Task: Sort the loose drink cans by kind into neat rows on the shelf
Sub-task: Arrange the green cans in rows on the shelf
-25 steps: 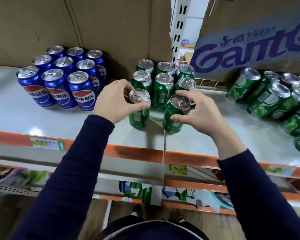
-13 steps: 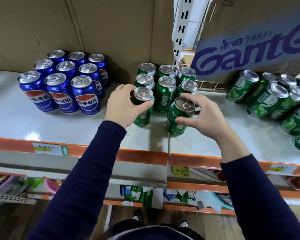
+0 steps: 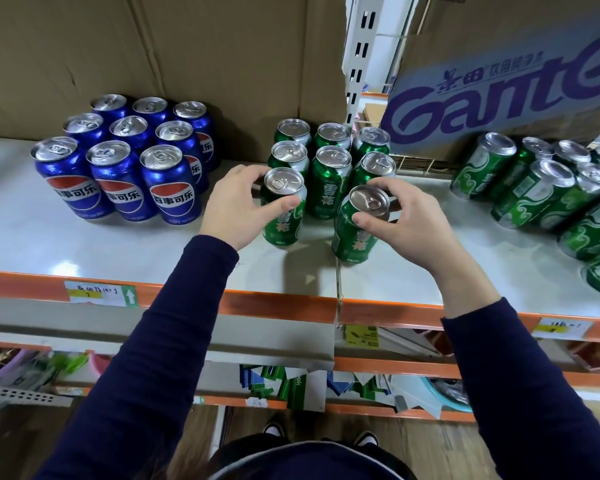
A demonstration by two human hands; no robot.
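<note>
The left hand (image 3: 238, 206) grips a green can (image 3: 282, 216) near its top, thumb on the front and fingers curled round the back. This can stands upright on the shelf (image 3: 66, 244), just in front of the left column of the green block (image 3: 331, 161), which is two rows of three cans set close together.

The right hand (image 3: 404, 225) pinches a second can (image 3: 355, 233) by its rim, thumb on the near side and fingers over the far edge. This one is also green. It leans a little and sits in front of the block's middle and right columns, apart from the first can. I cannot tell whether its base touches the shelf or hangs just above it.

Well to the left, nine blue cans (image 3: 125, 161) stand in three rows of three. Far to the right, loose cans (image 3: 534, 192) of the same green kind are bunched in no order. A sheet of cardboard (image 3: 187, 46) rises behind the blue and green groups, and a printed box (image 3: 499, 81) stands behind the loose ones
</note>
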